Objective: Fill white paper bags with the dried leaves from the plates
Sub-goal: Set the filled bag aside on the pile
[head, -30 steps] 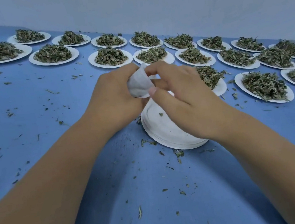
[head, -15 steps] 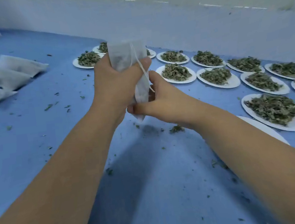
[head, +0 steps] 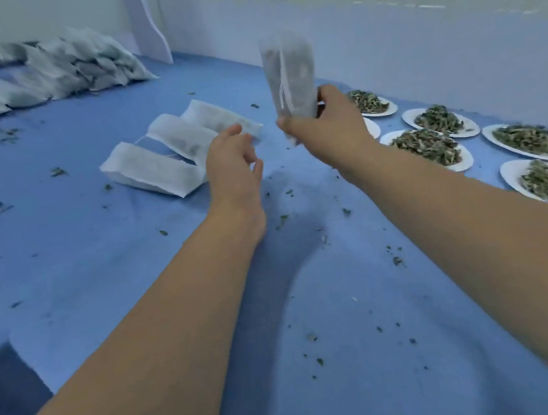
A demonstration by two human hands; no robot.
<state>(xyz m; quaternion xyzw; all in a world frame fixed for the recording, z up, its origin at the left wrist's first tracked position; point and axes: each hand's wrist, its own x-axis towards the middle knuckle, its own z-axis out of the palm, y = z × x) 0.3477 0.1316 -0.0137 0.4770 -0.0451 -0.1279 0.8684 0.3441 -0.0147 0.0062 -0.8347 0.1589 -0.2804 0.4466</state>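
1. Right hand (head: 324,125) grips filled paper bag (head: 289,74) upright above table (head: 312,306) middle; left hand (head: 232,157) loosely spread, empty.
2. Done: three bags (head: 169,151) lying beside it, pile (head: 42,73) at far-left corner.
3. Left: many leaf-laden plates (head: 488,135) along right edge.

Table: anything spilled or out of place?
Yes. Loose leaf bits lie scattered over the blue table, mostly between and beside the arms, off the plates. The three filled bags lie side by side; the right hand grips another bag upright.
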